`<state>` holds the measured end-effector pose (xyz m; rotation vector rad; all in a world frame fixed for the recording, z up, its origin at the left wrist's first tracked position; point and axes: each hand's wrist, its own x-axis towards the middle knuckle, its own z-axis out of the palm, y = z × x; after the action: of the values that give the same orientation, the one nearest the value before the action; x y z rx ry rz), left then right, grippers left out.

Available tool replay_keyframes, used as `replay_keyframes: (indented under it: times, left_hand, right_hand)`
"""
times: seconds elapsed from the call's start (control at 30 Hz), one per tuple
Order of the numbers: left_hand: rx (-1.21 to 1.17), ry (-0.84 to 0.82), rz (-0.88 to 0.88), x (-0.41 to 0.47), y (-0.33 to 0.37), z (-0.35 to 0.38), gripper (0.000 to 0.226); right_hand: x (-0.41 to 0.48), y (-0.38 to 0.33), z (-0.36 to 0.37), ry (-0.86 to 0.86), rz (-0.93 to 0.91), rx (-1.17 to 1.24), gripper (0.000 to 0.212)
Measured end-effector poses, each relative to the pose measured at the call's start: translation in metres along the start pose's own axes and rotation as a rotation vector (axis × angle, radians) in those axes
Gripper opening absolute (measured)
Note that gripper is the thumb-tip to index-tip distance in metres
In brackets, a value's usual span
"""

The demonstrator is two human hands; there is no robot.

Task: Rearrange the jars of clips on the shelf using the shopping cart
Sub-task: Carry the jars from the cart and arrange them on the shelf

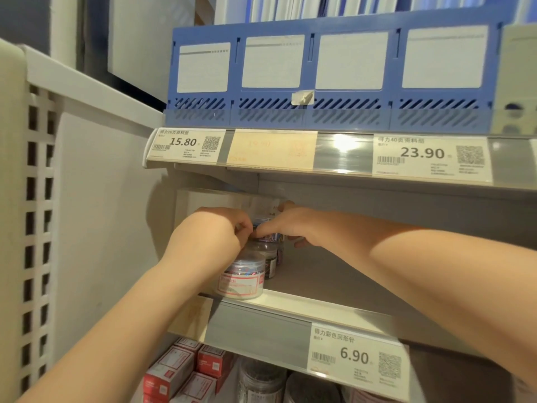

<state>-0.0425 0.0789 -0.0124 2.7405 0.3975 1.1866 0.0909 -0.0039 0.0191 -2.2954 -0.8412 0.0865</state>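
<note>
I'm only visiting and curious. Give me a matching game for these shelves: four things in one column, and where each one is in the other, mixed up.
Things:
1. blue file rack
2. front jar of clips
3. red boxes
4. rear jar

Places:
A. lowest shelf, left side
B. top shelf
C. gripped between the left hand and right hand
D. front edge of the middle shelf

Pairs: 1-B, 2-D, 3-A, 4-C

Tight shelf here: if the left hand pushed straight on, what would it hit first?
The left hand holds the top jar; beyond that, probably the white box behind it, though depth is unclear.
</note>
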Motion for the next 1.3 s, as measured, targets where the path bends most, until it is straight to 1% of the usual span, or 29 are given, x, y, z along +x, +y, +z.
replay_keyframes:
  times: [0.17,0.27,0.37,0.57,0.67,0.77,0.87,1.0,1.13,1.2,1.3]
  left_hand:
    - [0.019,0.018,0.016,0.000,0.001,-0.002,0.017]
    - [0.049,0.044,0.025,0.000,0.003,-0.006,0.016]
    - [0.031,0.065,0.023,-0.001,0.008,-0.010,0.016]
    - [0.044,0.073,0.027,-0.006,0.033,-0.011,0.016]
    - [0.049,0.087,0.024,-0.010,0.046,-0.009,0.020]
    - [0.047,0.117,0.004,-0.017,0.062,-0.007,0.024]
    - [-0.001,0.165,0.030,-0.029,0.083,-0.005,0.023]
    - [-0.106,0.227,0.120,-0.051,0.110,0.001,0.019]
    - [-0.229,0.190,0.206,-0.079,0.135,0.000,0.036]
    - [-0.312,0.171,0.242,-0.099,0.148,-0.003,0.038]
    - [-0.450,0.113,0.283,-0.133,0.166,-0.007,0.035]
  right_hand:
    - [-0.012,0.005,-0.012,0.031,-0.046,0.011,0.095]
    - [-0.023,0.009,-0.021,0.036,-0.089,0.019,0.093]
    - [-0.037,0.013,-0.029,0.048,-0.136,0.041,0.089]
    - [-0.068,0.024,-0.038,0.013,-0.218,0.021,0.073]
    - [-0.087,0.032,-0.045,0.001,-0.258,-0.036,0.064]
    - [-0.105,0.041,-0.054,-0.043,-0.282,-0.020,0.055]
    - [-0.123,0.053,-0.063,-0.039,-0.310,-0.013,0.041]
    - [-0.156,0.062,-0.075,0.050,-0.322,-0.041,0.026]
    - [-0.209,0.069,-0.076,0.176,-0.312,-0.034,0.013]
    - [-0.243,0.074,-0.072,0.251,-0.276,-0.045,0.012]
    - [-0.297,0.081,-0.062,0.379,-0.215,-0.167,0.015]
